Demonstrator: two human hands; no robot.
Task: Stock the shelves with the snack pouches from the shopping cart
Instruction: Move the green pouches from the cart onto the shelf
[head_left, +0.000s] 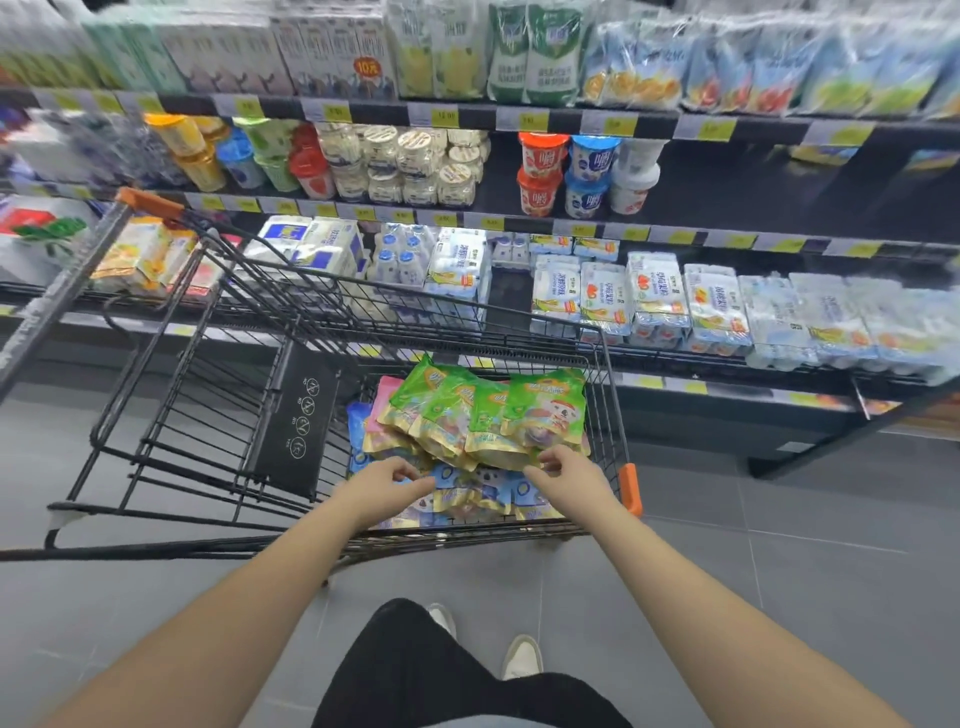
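- Snack pouches lie heaped in the far end of the shopping cart. Green pouches are fanned out on top, blue pouches lie beneath them, and a pink pouch shows at the left edge of the heap.
- Both bare forearms reach forward and down over the cart's near rim.
- The left hand hangs palm down over the blue pouches with its fingers curled under; I cannot tell whether it holds anything.
- The right hand sits at the gold lower edge of the rightmost green pouch, fingers and thumb bent toward it. Whether it pinches that edge is unclear.
- A black flap with round white symbols stands upright inside the cart, left of the heap.
- An orange handle caps the cart's far left corner.
- The shelves behind the cart are dark, with yellow price tags along their fronts.
- Yoghurt cups stand on the middle shelf and wrapped multipacks on the one below.
- The floor is grey tile; dark trousers and pale shoes show at the bottom.
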